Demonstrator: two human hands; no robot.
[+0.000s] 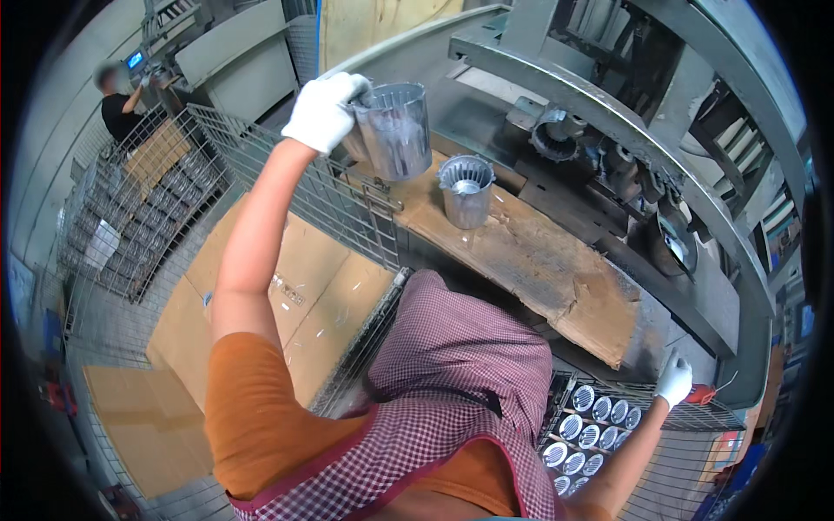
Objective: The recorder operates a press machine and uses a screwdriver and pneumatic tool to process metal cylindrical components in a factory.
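The left hand (327,113) has its fingers clasped on the left rim of 1 metal cylinder (398,137), long axis roughly upright. Right and nearer, 1 standing cylinder (467,205) sits on cardboard (534,256), closer to it than the right hand (674,382), whose grip I cannot tell.

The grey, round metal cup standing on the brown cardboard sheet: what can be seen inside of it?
Inside the cup, ribs line the far wall and a bright patch shows low down. The cup's near side covers its near inner wall.
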